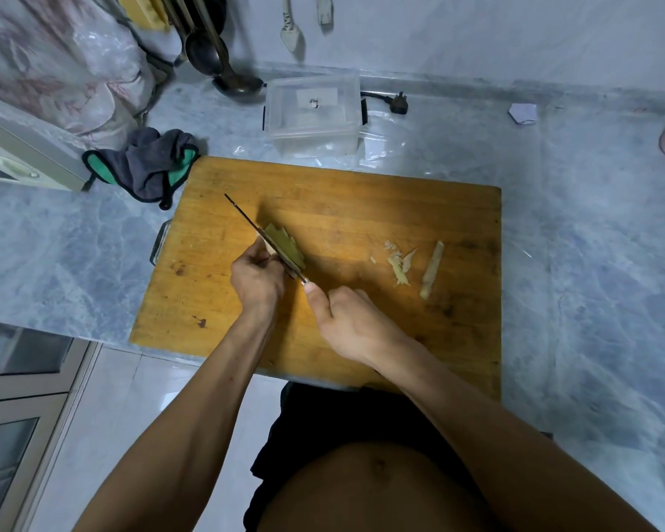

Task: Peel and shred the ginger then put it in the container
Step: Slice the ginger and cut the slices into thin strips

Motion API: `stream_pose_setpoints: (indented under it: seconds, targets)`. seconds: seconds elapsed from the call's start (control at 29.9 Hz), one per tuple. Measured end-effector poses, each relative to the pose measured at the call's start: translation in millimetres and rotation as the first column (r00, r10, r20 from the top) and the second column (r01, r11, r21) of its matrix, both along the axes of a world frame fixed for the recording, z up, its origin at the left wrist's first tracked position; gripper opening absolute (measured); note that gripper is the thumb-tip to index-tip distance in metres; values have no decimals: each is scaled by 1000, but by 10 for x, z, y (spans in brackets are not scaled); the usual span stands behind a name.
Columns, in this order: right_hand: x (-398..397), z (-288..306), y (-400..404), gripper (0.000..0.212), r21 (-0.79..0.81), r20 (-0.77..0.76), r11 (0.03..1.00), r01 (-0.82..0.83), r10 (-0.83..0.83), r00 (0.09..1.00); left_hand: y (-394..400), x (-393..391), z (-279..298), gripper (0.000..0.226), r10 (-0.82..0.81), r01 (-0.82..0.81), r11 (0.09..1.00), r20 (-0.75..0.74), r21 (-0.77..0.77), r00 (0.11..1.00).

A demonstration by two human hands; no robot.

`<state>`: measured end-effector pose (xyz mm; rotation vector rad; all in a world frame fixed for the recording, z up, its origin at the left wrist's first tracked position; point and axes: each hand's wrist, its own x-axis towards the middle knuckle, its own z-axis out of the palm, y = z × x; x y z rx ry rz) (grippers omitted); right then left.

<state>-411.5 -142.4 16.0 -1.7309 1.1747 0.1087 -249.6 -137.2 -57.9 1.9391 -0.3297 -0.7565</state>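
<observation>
Nearest the body, the right hand [346, 320] is seen wrapped round the handle of a knife [262, 236], with the thumb laid forward along it. The handle itself is hidden inside the grip. The blade is held edge-on to the camera, so little more than its thin dark spine can be made out.

Just beyond, the left hand [256, 274] is curled against the ginger [285, 247], steadying it on the chopping board [361, 209]. The ginger lies tight against the blade as a fan of thin overlapping slices, pale green-yellow with no skin visible. Peeling is therefore judged to be done, and slicing well under way. Whether any unsliced piece remains under the left hand cannot be told.

To the right on the board, well apart from the hands, a small heap of peelings [400, 264] and one longer strip [432, 268] have been left.

Cutting the slices into fine shreds is judged to be the work still ahead, followed by the transfer.

Farther off, on the tabletop [553, 224] just past the board's far edge, the clear plastic container [313, 113] stands with no ginger visible in it. A grey and green cloth [146, 163] lies to its left, and a ladle [227, 67] leans by the wall.
</observation>
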Motion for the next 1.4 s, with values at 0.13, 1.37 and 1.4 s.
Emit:
stream_pose_setpoints:
  seconds: [0.13,1.37,1.4]
  targets:
    - [-8,-28,-22,63,-12,15,1000,2,-2,1000,-5,-22,73,29,-3,3,1000,13,20,1000]
    - [161,-36,-61,65,8,-27,1000,2,-2,1000,23,-9,207,24,-91,89,996,87,28,992]
    - [166,-35,-67,65,6,-32,1000,-1,1,1000,23,-10,215,27,-91,88,996,80,34,993]
